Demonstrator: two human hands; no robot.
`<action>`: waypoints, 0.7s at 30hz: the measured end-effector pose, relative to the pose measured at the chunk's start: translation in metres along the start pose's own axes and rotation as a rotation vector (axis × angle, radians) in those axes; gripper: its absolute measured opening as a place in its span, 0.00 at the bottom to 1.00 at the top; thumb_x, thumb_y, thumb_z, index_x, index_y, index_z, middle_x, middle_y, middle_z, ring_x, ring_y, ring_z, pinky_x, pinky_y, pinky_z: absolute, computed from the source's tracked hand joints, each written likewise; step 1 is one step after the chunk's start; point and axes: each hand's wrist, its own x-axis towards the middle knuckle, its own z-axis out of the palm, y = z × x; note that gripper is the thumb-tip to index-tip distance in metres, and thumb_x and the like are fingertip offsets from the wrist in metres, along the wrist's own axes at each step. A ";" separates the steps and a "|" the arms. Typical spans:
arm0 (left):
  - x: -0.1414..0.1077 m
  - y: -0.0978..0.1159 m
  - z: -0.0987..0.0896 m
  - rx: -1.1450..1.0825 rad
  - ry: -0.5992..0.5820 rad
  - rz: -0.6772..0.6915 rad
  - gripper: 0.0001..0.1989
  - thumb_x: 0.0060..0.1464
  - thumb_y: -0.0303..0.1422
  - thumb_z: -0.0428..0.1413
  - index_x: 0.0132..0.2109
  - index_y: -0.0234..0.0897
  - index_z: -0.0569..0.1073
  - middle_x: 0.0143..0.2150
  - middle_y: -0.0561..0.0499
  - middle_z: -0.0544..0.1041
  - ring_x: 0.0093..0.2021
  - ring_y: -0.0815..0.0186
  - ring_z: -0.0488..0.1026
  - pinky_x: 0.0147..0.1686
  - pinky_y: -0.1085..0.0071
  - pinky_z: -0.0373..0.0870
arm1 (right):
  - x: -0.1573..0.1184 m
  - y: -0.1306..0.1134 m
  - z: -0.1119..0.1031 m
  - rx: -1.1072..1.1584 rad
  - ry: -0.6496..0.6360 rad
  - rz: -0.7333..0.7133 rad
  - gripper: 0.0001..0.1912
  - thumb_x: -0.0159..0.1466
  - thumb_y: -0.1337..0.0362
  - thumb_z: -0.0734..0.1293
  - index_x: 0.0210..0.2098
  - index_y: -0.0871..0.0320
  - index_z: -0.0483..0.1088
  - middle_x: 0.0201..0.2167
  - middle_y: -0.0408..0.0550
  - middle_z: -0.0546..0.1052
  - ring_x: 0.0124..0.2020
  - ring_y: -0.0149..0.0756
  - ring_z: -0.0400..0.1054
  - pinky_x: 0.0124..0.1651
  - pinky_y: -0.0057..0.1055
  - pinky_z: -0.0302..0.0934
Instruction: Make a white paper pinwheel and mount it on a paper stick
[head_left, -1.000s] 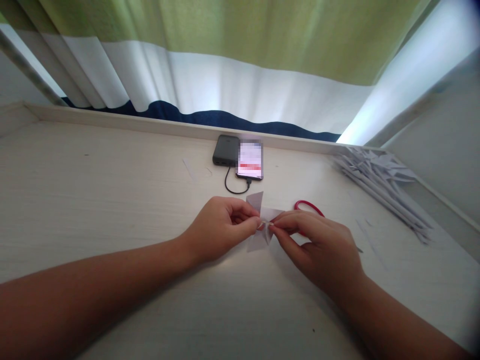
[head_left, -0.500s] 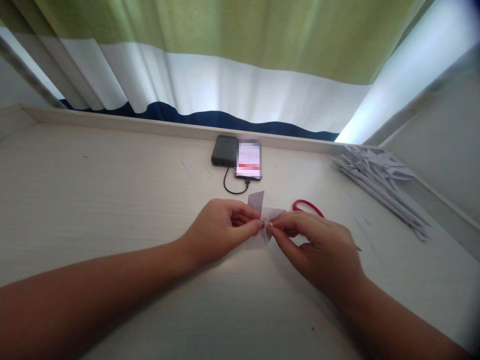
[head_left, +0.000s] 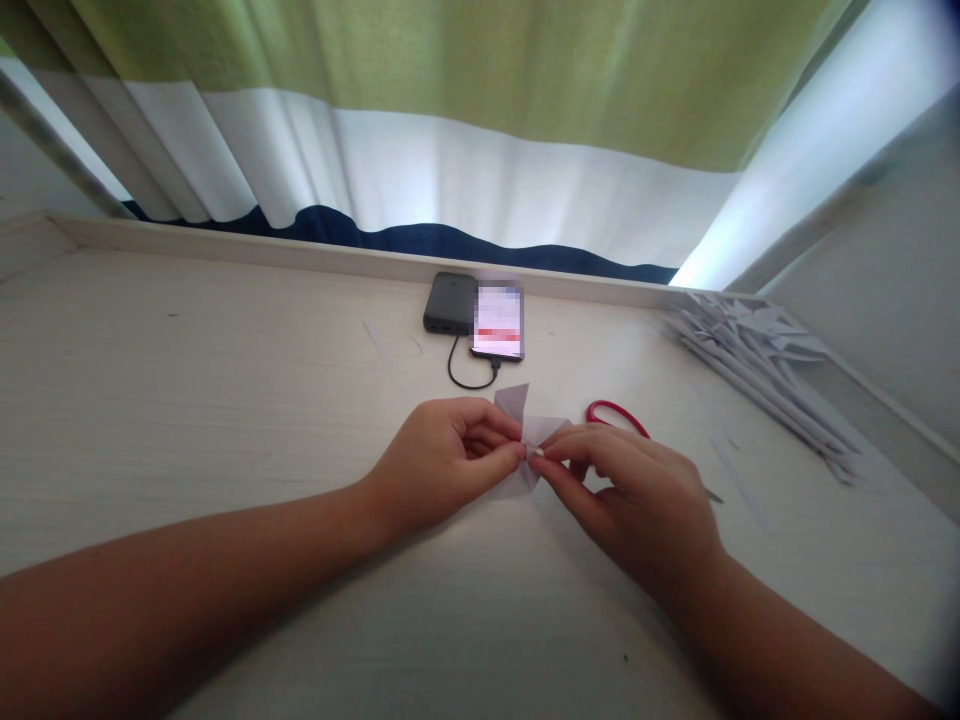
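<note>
A small folded piece of white paper (head_left: 513,404) with several pointed flaps is held between my two hands, over the middle of the table. My left hand (head_left: 442,455) pinches it from the left, thumb against fingertips. From the right, my right hand (head_left: 637,480) pinches near the paper's centre, where a small pale bit shows between the fingertips. My fingers hide part of the folds. Red-handled scissors (head_left: 616,408) lie under and behind my right hand, with a blade tip showing at its right.
A black power bank (head_left: 448,302) and a phone (head_left: 498,320), joined by a short cable, lie near the table's back ledge (head_left: 300,250). Folded and rolled papers (head_left: 765,375) are piled at the back right. Thin paper scraps lie on the table.
My right fingertips have shifted slightly left at the paper's centre, closer to my left fingertips. A little more of the scissors' blade tip shows.
</note>
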 end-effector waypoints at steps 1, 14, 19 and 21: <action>0.000 0.000 0.000 0.002 0.001 0.003 0.08 0.50 0.33 0.60 0.38 0.34 0.76 0.32 0.48 0.81 0.32 0.66 0.78 0.33 0.72 0.76 | 0.000 0.000 0.000 0.000 -0.001 0.002 0.04 0.60 0.64 0.68 0.30 0.56 0.73 0.29 0.42 0.79 0.25 0.30 0.69 0.29 0.27 0.61; -0.005 0.002 -0.002 0.149 0.026 0.232 0.10 0.49 0.31 0.61 0.40 0.32 0.76 0.33 0.48 0.80 0.31 0.69 0.77 0.34 0.74 0.77 | 0.001 0.000 0.000 0.065 0.036 0.075 0.04 0.57 0.63 0.71 0.28 0.56 0.74 0.25 0.38 0.79 0.22 0.27 0.70 0.27 0.24 0.61; -0.006 0.004 -0.003 0.181 0.025 0.282 0.15 0.49 0.31 0.61 0.46 0.32 0.75 0.36 0.47 0.80 0.34 0.67 0.78 0.36 0.72 0.78 | 0.001 -0.003 0.001 0.076 0.078 0.115 0.04 0.56 0.63 0.71 0.27 0.56 0.74 0.22 0.38 0.78 0.20 0.28 0.70 0.25 0.25 0.61; -0.006 0.004 -0.002 0.196 0.022 0.300 0.14 0.50 0.31 0.60 0.45 0.32 0.76 0.36 0.47 0.80 0.34 0.67 0.78 0.36 0.72 0.78 | 0.000 -0.003 0.002 0.070 0.090 0.134 0.04 0.55 0.63 0.71 0.27 0.56 0.74 0.22 0.39 0.78 0.19 0.29 0.69 0.25 0.25 0.61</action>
